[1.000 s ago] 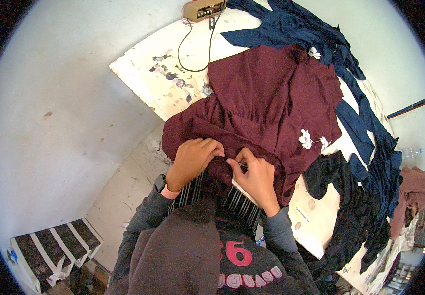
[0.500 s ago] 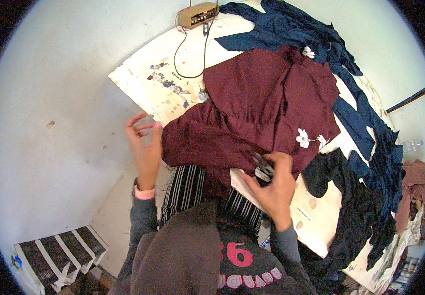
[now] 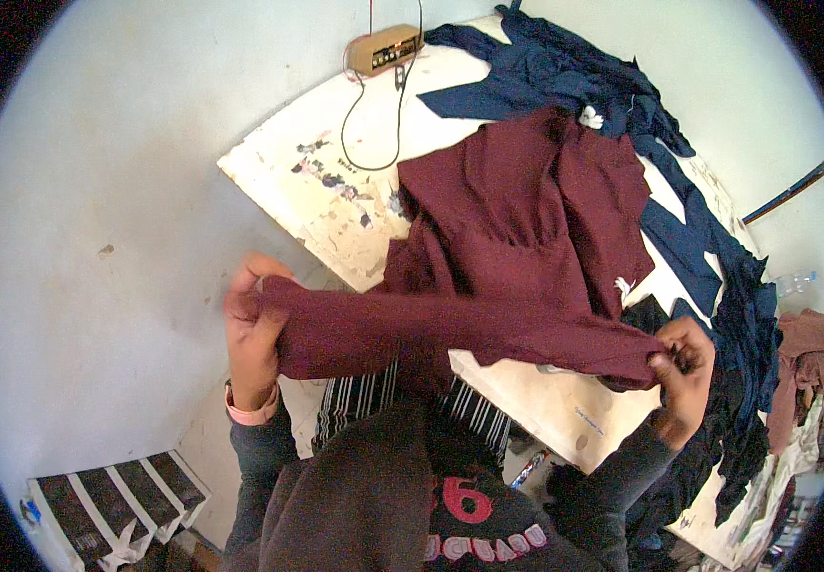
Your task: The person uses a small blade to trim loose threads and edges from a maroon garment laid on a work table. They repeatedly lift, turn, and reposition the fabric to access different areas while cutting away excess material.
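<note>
Stretching soft, light maroon garment [image 3: 526,238] taut over counter [image 3: 335,205], left hand [image 3: 252,329] and right hand [image 3: 683,367] both closed, pinching opposite hem ends

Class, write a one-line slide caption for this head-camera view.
Left hand and right hand stretch a maroon garment taut above a worn white table beside dark blue clothes.

Worn white table [image 3: 335,205], paint chipped and stained. Lying on it: maroon garment [image 3: 526,229] spread across the middle, dark blue fabric [image 3: 564,81] heaped along the far and right edges, tan box-shaped device [image 3: 385,50] with black cord [image 3: 359,129] at the far corner.
</note>
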### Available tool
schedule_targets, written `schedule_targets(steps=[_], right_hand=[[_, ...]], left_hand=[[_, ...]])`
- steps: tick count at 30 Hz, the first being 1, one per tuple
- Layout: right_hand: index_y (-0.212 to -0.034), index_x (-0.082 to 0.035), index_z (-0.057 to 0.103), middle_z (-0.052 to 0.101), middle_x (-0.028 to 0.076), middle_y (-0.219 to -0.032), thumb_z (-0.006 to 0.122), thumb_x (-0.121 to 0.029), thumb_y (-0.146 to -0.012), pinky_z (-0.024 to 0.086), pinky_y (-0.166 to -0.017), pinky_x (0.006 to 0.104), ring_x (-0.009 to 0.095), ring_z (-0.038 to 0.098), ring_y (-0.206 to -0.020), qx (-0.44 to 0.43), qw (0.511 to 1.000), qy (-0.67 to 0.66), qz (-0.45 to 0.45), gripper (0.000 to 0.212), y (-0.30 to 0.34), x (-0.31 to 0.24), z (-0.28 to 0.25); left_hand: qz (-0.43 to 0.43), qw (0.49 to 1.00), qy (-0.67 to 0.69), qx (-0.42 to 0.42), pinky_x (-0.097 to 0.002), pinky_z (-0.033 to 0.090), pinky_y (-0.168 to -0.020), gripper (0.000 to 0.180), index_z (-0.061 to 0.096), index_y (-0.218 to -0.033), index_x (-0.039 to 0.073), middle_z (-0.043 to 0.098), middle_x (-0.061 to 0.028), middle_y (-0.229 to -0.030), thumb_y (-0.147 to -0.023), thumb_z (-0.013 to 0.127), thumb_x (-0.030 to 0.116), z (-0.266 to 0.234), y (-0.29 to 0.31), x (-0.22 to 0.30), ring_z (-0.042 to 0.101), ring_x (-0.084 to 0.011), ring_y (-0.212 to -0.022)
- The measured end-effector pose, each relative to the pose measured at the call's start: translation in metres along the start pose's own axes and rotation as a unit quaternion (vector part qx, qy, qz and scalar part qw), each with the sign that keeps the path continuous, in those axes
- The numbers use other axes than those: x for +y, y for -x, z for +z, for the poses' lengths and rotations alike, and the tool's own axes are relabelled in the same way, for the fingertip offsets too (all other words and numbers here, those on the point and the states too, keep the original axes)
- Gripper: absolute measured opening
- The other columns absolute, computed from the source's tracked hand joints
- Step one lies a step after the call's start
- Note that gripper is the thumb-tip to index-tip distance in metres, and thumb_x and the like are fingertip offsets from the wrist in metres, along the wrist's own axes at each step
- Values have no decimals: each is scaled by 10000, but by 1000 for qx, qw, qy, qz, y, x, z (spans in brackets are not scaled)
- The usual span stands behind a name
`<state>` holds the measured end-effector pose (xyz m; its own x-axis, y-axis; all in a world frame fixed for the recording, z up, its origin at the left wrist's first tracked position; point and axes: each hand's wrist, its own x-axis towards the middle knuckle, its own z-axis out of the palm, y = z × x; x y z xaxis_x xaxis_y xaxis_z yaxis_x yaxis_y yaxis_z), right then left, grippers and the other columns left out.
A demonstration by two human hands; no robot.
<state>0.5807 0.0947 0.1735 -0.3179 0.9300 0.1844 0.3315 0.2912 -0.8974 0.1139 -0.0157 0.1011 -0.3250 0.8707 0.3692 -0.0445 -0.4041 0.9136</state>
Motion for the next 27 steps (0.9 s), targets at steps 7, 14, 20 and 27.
schedule_targets(steps=[7, 14, 20, 27], right_hand=[[-1020, -54, 686, 713, 122, -880, 856, -348, -808, 532, -761, 374, 247, 704, -861, -80, 956, 275, 60, 401, -99, 95, 51], [-1018, -94, 683, 744, 125, -911, 827, -307, -827, 556, -746, 394, 311, 736, -890, 111, 922, 370, 12, 321, -80, 29, 93], [-935, -56, 617, 580, -52, -796, 726, -200, -976, 434, -699, 235, 37, 508, -767, -17, 987, -149, 51, 185, -99, 21, 166], [-887, -59, 573, 476, -62, -709, 691, -179, -1002, 359, -565, 238, 29, 427, -647, -26, 989, -129, 63, 204, -96, 103, 218]], left_hand=[[-83, 943, -317, -55, -338, 503, -771, 203, 634, -1092, 11, 681, -90, -852, -1018, 646, 200, 0, -63, -104, 645, -211, -821], [86, 866, -492, 28, -420, 534, -835, 350, 650, -1206, 49, 663, -164, -1150, -905, 760, 190, 21, -58, -59, 686, -335, -955], [74, 891, -408, -184, -420, 536, -838, 443, 636, -1226, 76, 664, -107, -1161, -869, 792, 288, 77, -73, -75, 678, -341, -979], [23, 876, -460, -145, -458, 497, -1008, 896, 510, -1378, 62, 575, -144, -1359, -699, 890, 506, 77, -48, -104, 613, -382, -1183]])
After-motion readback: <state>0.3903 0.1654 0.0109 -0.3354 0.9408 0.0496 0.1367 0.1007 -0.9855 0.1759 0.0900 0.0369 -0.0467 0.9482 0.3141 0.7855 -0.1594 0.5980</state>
